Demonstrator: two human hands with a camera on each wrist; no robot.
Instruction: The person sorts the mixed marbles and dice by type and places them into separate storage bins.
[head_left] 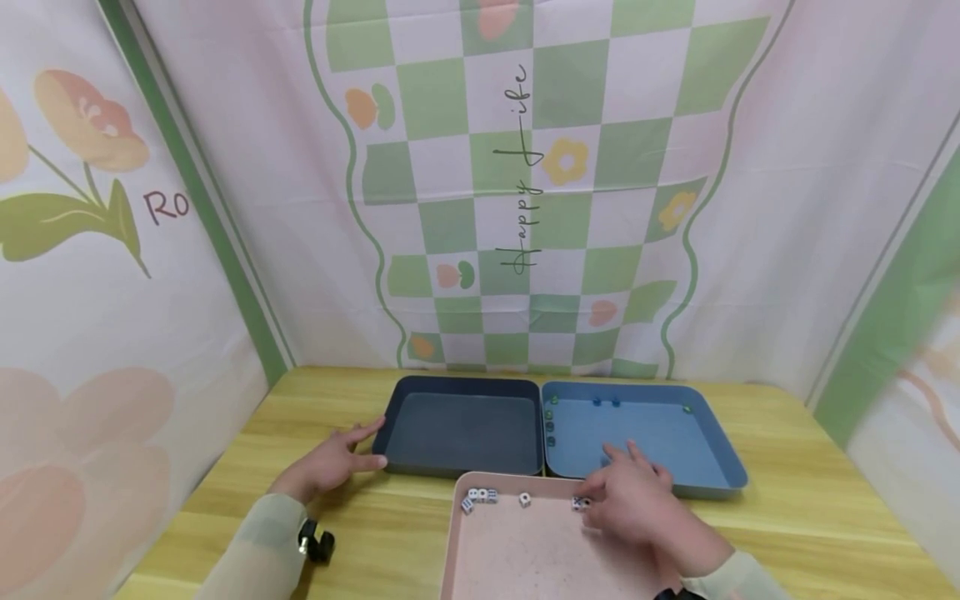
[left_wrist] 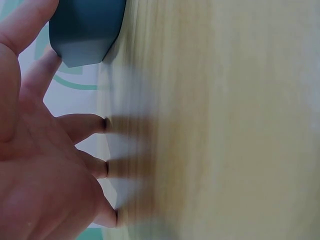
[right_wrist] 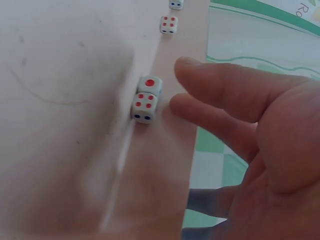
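My left hand (head_left: 330, 462) touches the left end of a dark blue tray (head_left: 465, 382) with thumb and index finger stretched out. In the left wrist view, the thumb and index finger lie on either side of the dark tray's corner (left_wrist: 85, 42), and the other fingertips rest on the wooden table. My right hand (head_left: 630, 500) is over the back edge of a pink tray (head_left: 517, 550). Its thumb and index finger are spread beside two touching white dice (right_wrist: 145, 107), holding nothing; another white die (right_wrist: 169, 24) sits farther along the wall.
A lighter blue tray (head_left: 645, 429) stands against the dark tray's right side, with several small green and blue pieces (head_left: 550, 427) along its walls. More white dice (head_left: 480, 496) gather in the pink tray's back left corner, and a single die (head_left: 525, 499) sits apart. A printed curtain hangs behind.
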